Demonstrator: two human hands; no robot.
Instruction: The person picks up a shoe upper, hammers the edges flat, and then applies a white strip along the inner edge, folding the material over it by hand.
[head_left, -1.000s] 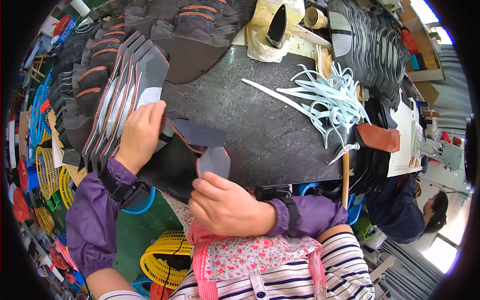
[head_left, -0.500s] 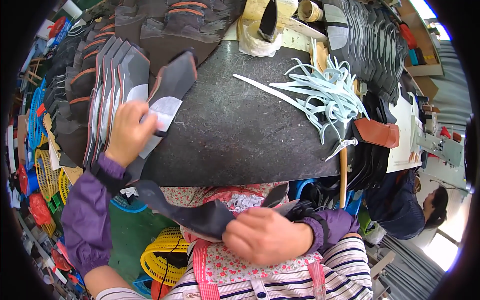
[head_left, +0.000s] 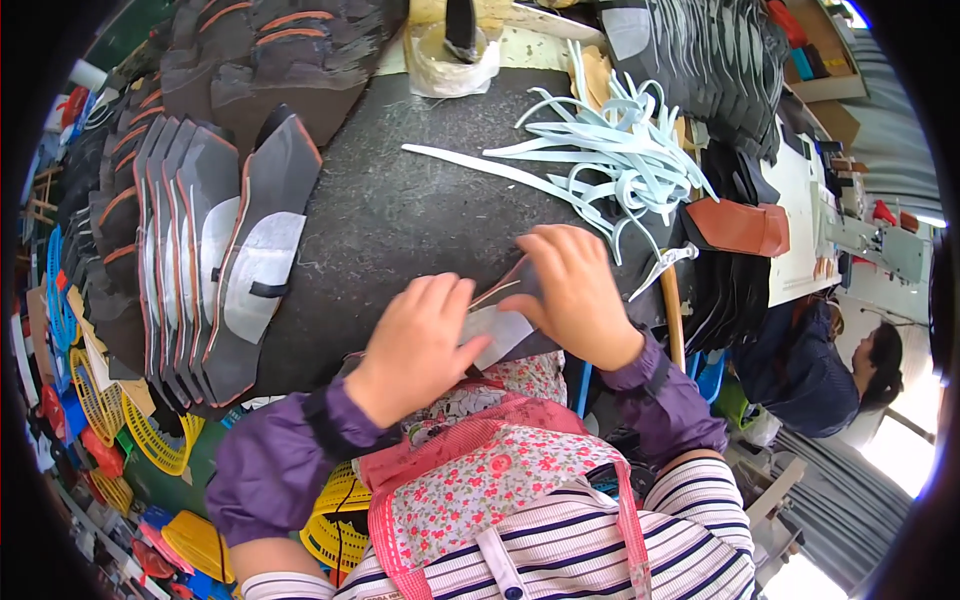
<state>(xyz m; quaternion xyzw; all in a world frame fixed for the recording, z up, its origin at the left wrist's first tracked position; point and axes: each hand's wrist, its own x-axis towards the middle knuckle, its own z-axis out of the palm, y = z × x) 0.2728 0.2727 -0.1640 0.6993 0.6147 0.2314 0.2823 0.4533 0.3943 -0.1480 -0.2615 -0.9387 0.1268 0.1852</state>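
Both my hands are at the front edge of the black work surface, over a dark leather piece (head_left: 500,335) with a pale grey patch. My left hand (head_left: 415,345) rests over its left part, fingers stretched and thumb apart, beside the patch. My right hand (head_left: 585,300) grips its right part, fingers curved over and thumb by the patch. My hands hide much of the piece. To the left, similar leather pieces (head_left: 185,260) overlap in a row, with orange-brown edges. The nearest one (head_left: 265,235) shows a large pale patch and a short black tab.
Pale blue strips (head_left: 625,165) lie tangled at the right. A hammer (head_left: 672,300) and brown leather piece (head_left: 740,228) lie beside them. A pot with a brush (head_left: 450,70) stands at the back. Yellow baskets (head_left: 165,440) are below left. Another person (head_left: 805,370) is far right.
My left hand has left the piece at the row and come to the middle. My right hand has raised the dark piece from my lap onto the table edge. The view has shifted.
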